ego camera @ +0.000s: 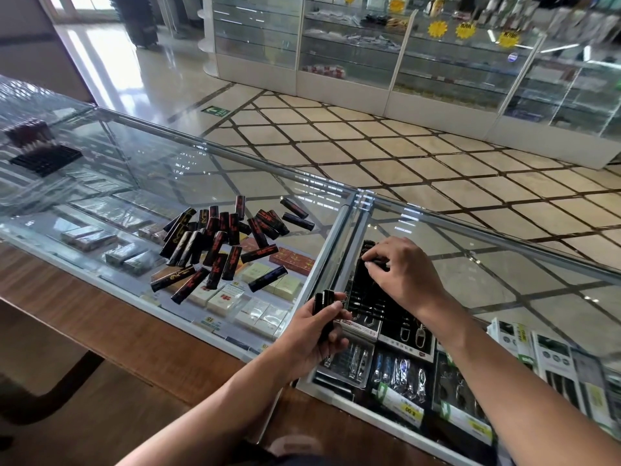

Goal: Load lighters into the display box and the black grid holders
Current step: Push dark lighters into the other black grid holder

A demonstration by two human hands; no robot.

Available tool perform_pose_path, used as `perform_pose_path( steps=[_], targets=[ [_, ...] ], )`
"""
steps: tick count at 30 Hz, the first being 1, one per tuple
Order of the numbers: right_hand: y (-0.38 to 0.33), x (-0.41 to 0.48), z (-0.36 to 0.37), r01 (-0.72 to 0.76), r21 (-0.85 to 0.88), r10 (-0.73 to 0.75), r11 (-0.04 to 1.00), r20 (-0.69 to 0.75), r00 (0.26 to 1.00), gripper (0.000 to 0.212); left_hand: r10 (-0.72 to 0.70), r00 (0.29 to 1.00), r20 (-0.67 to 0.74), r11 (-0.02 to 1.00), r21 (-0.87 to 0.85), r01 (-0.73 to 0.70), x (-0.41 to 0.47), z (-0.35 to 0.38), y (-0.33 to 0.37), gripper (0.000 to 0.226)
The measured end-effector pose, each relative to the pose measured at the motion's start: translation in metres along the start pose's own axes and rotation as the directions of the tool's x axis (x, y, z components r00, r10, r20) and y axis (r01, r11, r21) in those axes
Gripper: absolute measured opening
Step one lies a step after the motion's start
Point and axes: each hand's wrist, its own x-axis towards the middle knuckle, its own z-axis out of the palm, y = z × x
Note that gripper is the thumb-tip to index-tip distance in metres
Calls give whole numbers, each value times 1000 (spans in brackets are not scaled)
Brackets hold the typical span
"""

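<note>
While left hand [314, 332] grips lighters [323, 301], right hand [408, 272] pinches lighter [378, 263] (over holder [361, 287]).

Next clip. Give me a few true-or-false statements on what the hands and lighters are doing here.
1. The left hand holds several lighters. True.
2. The right hand lies idle on the wooden ledge. False: it pinches a lighter at the black holder.
3. A pile of loose lighters lies on the glass top, left of both hands. True.
4. The pile's lighters are white. False: they are black with red or gold markings.
</note>
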Motion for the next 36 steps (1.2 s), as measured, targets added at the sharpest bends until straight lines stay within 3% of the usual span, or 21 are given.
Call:
perform_pose_path(
  steps=[16,23,30,36],
  targets=[
    [-8,3,-7,-25,-75,30,997,59,998,12,-32,999,9,998,-46,33,1,-3,-1,39],
    [-17,-20,-2,-4,102,6,995,-20,1000,8,-43,991,124,999,-29,46,0,-6,1,40],
    [-26,-50,18,-103,279,54,955,180,982,21,-89,971,223,995,-14,94,0,-10,2,27],
    [-23,-59,19,-229,370,154,900,220,963,19,-110,976,190,993,64,100,-2,-4,4,32]
  ],
)
